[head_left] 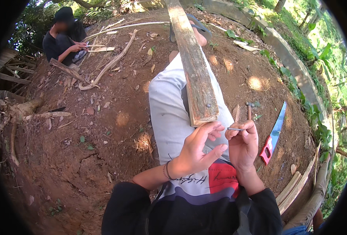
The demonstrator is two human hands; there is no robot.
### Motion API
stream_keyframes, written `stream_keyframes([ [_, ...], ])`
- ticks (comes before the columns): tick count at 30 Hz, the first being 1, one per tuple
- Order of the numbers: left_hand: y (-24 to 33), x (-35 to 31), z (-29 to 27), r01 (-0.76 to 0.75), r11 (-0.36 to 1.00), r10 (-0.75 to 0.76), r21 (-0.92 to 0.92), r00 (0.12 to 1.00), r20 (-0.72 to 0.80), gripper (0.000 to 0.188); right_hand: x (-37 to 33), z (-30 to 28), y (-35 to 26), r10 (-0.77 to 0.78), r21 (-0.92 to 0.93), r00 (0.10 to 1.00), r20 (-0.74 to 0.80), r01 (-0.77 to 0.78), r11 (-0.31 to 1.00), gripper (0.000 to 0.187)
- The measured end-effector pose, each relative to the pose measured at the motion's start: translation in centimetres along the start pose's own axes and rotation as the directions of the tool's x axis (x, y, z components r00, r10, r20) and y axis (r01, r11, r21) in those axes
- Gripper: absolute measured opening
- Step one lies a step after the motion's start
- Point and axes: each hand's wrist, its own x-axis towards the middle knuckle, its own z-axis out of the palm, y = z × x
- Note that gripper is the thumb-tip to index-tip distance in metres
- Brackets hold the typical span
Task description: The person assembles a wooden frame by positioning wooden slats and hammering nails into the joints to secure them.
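A rough wooden board (195,66) lies lengthwise over my legs, its near sawn end close to my hands. A nail head or bolt-like metal spot (208,105) shows on its top near that end. In my right hand (244,147), a thin grey nail (235,129) is pinched between thumb and fingertips, pointing left. Just below the board's end, my left hand (199,149) has its thumb and fingers apart, holding nothing. Its fingertips are near the board's edge; whether they touch it I cannot tell.
A hammer (249,112) and a red-handled handsaw (273,135) lie on the soil to the right. Wood strips (296,188) lie at lower right. At far left a person (65,39) crouches, handling a thin piece, near a curved branch (110,64). A low wall (298,72) runs along the right.
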Motion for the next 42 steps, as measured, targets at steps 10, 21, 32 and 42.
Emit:
stream_keyframes([
  [10,-0.3,-0.1,0.9,-0.023,0.995,0.013,-0.102,0.995,-0.095,0.022,-0.2,1.0,0.4,0.072,-0.02,0.993,0.09,-0.071,0.997,0.007],
  [21,0.5,-1.3,0.8,0.014,0.878,-0.14,-0.478,0.963,-0.23,0.019,0.2,1.5,1.8,0.14,-0.059,0.968,0.21,-0.13,0.99,0.002],
  [32,3.0,3.6,-4.4,-0.385,0.911,0.412,0.147,0.846,-0.338,0.026,5.1,1.2,1.6,0.085,-0.622,0.934,0.347,0.161,0.767,0.079],
  [42,4.5,8.7,-7.0,-0.166,0.986,0.161,-0.003,0.958,-0.237,0.017,4.5,3.7,4.1,0.079,-0.793,0.841,0.535,0.468,0.389,0.099],
])
